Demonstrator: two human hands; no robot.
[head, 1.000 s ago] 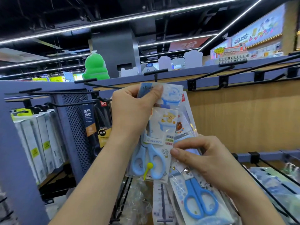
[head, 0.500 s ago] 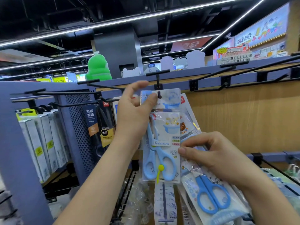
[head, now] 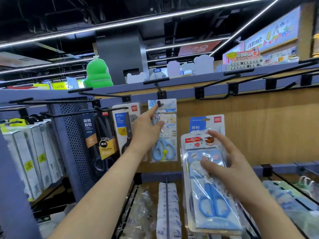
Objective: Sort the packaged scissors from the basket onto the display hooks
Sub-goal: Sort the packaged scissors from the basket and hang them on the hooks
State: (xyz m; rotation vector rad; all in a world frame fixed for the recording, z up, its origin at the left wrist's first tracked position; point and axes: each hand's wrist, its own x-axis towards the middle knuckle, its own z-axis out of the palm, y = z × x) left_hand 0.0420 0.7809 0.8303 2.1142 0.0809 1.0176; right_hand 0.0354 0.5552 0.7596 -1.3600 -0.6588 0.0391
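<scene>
One pack hung; stack left.
Left hand (head: 146,126), fingers straight, touches clear-plastic pale-blue scissors pack (head: 165,149) on black wire hook (head: 159,102) above it; right hand (head: 229,163) grips unhung stack of blue scissors packs (head: 212,190).

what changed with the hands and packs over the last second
The left hand let go of the blue scissors pack, which now hangs on the hook; its fingers straightened, forefinger at the hook tip. The right hand drew the stack of packs rightward, clear of it, grip kept.
</scene>
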